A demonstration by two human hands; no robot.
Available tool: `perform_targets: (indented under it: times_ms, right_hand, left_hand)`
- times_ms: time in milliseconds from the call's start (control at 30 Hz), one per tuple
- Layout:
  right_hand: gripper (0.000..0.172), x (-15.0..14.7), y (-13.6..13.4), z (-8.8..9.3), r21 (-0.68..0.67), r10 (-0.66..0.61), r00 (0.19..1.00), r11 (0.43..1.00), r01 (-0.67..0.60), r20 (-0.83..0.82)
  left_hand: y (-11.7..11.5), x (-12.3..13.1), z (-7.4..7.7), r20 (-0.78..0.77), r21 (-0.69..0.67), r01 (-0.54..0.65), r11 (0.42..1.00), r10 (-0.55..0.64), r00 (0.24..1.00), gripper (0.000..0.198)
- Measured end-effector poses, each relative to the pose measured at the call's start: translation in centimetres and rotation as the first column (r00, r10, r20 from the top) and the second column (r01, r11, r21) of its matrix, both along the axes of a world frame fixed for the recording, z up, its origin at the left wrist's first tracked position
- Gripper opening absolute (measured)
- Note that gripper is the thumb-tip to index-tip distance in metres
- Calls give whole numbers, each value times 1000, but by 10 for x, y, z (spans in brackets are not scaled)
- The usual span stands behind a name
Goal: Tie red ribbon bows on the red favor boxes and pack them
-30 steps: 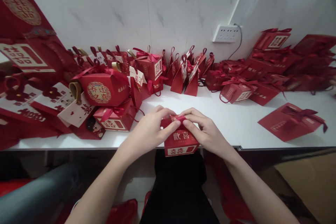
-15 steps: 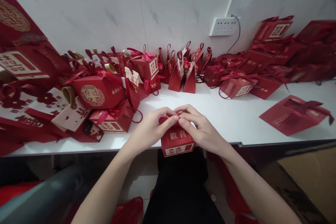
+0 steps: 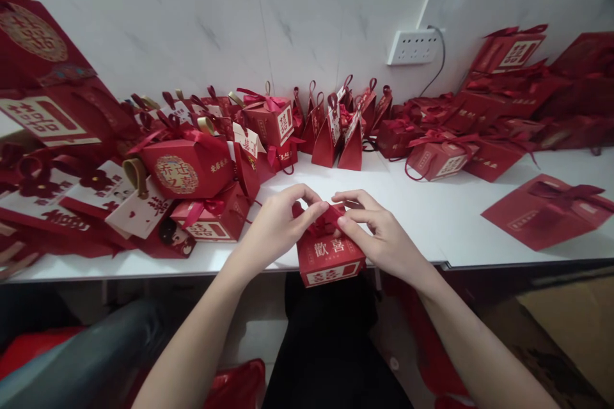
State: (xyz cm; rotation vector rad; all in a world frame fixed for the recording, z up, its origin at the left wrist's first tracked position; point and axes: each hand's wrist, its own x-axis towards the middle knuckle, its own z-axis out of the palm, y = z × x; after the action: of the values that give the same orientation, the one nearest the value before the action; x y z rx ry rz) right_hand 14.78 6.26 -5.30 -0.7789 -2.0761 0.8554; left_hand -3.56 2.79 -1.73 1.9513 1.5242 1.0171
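Note:
A small red gift box point(image 3: 330, 250) with white lettering on top and a cream panel on its front sits at the table's near edge, slightly over it. On its top lies a red ribbon point(image 3: 326, 222), partly hidden by my fingers. My left hand point(image 3: 283, 223) pinches the ribbon between thumb and fingertips, from the left side. From the right, my right hand point(image 3: 377, 230) pinches the ribbon with thumb and forefinger, its other fingers loosely bent.
Red gift boxes and bags point(image 3: 187, 166) crowd the left, several pointed boxes point(image 3: 338, 134) stand at the back, and ribboned boxes point(image 3: 499, 99) pile up right. One bowed box point(image 3: 547, 211) lies nearer. A socket strip point(image 3: 415, 46) is on the wall. Another person's hand point(image 3: 16, 259) shows far left.
My hands have drawn apart a little over the box, and the ribbon between them shows more. The other person's hand has appeared at the far left. The view has shifted slightly.

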Motion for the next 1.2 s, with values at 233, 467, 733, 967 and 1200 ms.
perform_targets:
  times_ms: [233,467,733,967,1200]
  right_hand:
    - [15,-1,11,6,58,-64,998,996,64,-2]
    - [9,-6,10,8,-70,110,994,991,-112,-26]
    - [13,-4,11,1,-150,61,994,986,-74,-94]
    - [17,-8,13,0,-124,34,999,992,-34,-8]
    - [16,-13,10,2,-97,24,999,995,-20,36]
  left_hand:
    - [-3,-4,0,-14,-6,-5,1000,5,1000,18]
    - [-1,-4,1,-15,-38,6,999,-6,1000,21]
    - [0,-6,2,1,-61,-17,998,18,1000,25]
    - [2,-9,0,-57,-65,-22,998,19,998,29]
    - [0,-10,4,-31,-36,-4,999,3,1000,25]
